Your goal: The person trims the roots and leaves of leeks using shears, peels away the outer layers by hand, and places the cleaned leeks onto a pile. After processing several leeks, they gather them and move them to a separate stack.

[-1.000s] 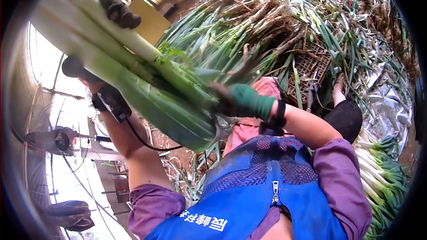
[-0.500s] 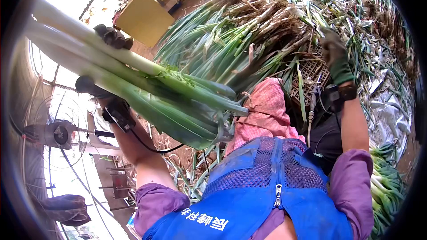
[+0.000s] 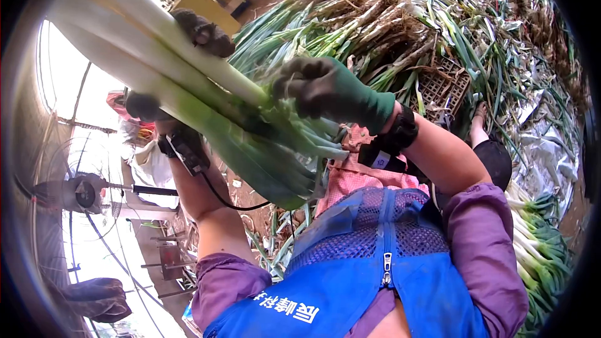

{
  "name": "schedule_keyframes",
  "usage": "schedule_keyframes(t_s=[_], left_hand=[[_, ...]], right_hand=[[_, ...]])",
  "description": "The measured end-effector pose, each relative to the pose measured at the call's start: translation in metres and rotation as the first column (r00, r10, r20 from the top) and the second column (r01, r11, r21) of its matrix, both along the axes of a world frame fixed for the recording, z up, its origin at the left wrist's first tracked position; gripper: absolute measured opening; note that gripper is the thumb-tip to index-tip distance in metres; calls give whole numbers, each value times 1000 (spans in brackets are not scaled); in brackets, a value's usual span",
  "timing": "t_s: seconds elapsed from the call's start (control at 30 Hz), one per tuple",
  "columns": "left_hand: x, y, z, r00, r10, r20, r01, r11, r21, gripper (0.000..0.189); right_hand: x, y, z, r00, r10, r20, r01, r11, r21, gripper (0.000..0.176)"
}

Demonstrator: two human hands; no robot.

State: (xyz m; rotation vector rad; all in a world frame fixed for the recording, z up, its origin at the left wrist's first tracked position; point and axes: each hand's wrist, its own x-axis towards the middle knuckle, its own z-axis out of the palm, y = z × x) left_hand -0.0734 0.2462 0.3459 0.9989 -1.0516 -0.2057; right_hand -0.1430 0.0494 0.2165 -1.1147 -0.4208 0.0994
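A bunch of thick green onions [image 3: 169, 81] slants across the upper left, its white stalks toward the corner and its green leaves toward my lap. My left hand [image 3: 203, 32], in a dark dirty glove, is closed around the white stalks; the stalks hide its palm. My right hand [image 3: 325, 87], in a green glove with dark fingers, is at the place where stalks turn to leaves. Its fingers are curled in against shredded leaf bits and slightly blurred, so what they pinch cannot be made out.
Unpeeled green onions with muddy roots [image 3: 375, 19] lie heaped ahead, beside a brown plastic crate [image 3: 444, 87]. Cleaned green onions [image 3: 532, 244] lie at the lower right. A standing fan [image 3: 81, 193] is on the left. Pink checked cloth [image 3: 341, 178] covers my lap.
My right hand has come from beside the crate, leftward to the onion leaves, and its fingers have curled there. My left hand and the bunch have shifted slightly right and up.
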Motion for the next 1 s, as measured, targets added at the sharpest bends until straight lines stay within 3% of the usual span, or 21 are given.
schedule_keyframes(t_s=[0.07, 0.17, 0.27, 0.3, 0.37, 0.4, 0.47, 0.5, 0.53, 0.57, 0.6, 0.67, 0.77, 1.0], left_hand=[[0, -6, -3, 1000, -10, -6, 10, 1000, -2, 80], [-1, -12, -7, 1000, -17, -20, 17, 1000, -7, 79], [-2, -13, -11, 999, -39, -36, 38, 999, -12, 78], [-1, -13, -11, 998, -50, -43, 49, 999, -18, 78], [-5, -11, -18, 996, -65, -56, 64, 998, -20, 77], [-6, -12, -20, 995, -75, -59, 74, 997, -25, 77], [-1, -14, -20, 992, -102, -71, 98, 994, -45, 76], [-1, -15, -21, 991, -109, -77, 105, 993, -49, 76], [-2, -16, -24, 989, -121, -81, 116, 991, -62, 76], [0, -15, -25, 991, -111, -79, 108, 993, -52, 74], [3, -12, -26, 993, -92, -70, 89, 995, -40, 72], [8, -4, -30, 997, -54, -57, 52, 998, -29, 69], [16, 9, -36, 1000, 14, -26, -14, 1000, -5, 64], [43, 37, -56, 975, 209, 81, -214, 975, 64, 52]], right_hand=[[-2, -7, 3, 983, 129, -133, -94, 966, 239, 8], [17, -18, -18, 987, -40, -158, 50, 997, 63, 17], [51, -63, -63, 983, -107, 146, 112, 993, -24, 14], [59, -79, -84, 981, -104, 162, 101, 995, 26, 13], [56, -93, -87, 990, 66, -123, -15, 925, 380, 12], [39, -92, -74, 991, 5, -136, 52, 910, 411, 12], [24, -78, -62, 977, 79, 197, -157, 893, 421, 15], [3, -54, -37, 974, -111, 196, 103, 993, 53, 24], [-19, -31, -13, 938, -244, 246, 319, 886, -336, 34], [-22, -11, -18, 731, -276, 624, 653, 548, -523, 38], [-34, 4, -4, 795, -226, 563, 600, 429, -675, 37], [-25, 20, -18, 689, -313, 653, 722, 368, -585, 32], [-19, 19, -20, 647, -283, 708, 757, 345, -555, 24], [-58, -8, -25, 795, -4, 607, 442, 688, -575, 15]])
